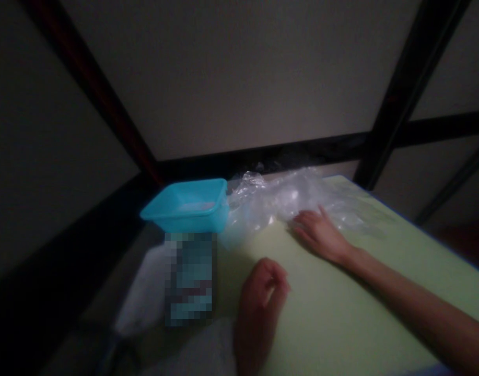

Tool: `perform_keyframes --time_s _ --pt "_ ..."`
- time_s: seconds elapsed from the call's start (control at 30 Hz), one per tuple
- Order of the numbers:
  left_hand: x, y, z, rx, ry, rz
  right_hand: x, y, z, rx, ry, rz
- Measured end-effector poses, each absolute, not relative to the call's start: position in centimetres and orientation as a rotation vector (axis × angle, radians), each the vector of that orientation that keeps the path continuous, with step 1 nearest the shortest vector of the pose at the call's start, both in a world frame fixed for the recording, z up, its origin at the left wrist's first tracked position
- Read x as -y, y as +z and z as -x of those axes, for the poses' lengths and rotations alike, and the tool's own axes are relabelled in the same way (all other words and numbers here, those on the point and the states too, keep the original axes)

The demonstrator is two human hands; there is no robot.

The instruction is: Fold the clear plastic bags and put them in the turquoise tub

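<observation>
My right hand [317, 235] reaches in from the right with its fingers stretched out. It lies at the near edge of a crumpled heap of clear plastic bags [298, 193], and its fingertips seem to touch the plastic. Closer to me, my left hand [265, 284] is curled above the table, thumb and fingertips drawn together, with a small gap inside the curl. Nothing shows in it, though the picture is blurred. A turquoise plastic basin [219, 216] stands left of the bags, with something pale and flat inside.
The yellow-green tabletop [325, 308] has a blue edge on the right. A pixelated dark rectangular thing [192, 282] lies in front of the basin, beside something white [145, 292]. A pale wall [243, 78] with dark beams rises behind the table.
</observation>
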State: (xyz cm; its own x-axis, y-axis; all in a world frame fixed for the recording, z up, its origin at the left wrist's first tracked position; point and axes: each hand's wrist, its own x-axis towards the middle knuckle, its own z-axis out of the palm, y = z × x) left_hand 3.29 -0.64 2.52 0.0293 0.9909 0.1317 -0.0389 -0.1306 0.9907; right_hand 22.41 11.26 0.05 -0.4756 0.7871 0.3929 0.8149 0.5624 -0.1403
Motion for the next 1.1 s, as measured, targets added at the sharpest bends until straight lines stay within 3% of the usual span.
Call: perform_keyframes --time_s 0.53,0.93,1.1 --pt "-1.1 0.6 -2.7 -1.311 1.428 -1.378 -7.8 2.1 -22.2 2.238 -0.039 0.75" --pt "-1.3 0.7 -3.1 -1.281 1.323 -1.28 -5.4 4.1 -20.9 1.818 1.13 0.759" --pt "-1.5 1.5 -2.8 -1.278 1.342 -1.365 -5.4 3.6 -20.6 1.734 1.338 0.689"
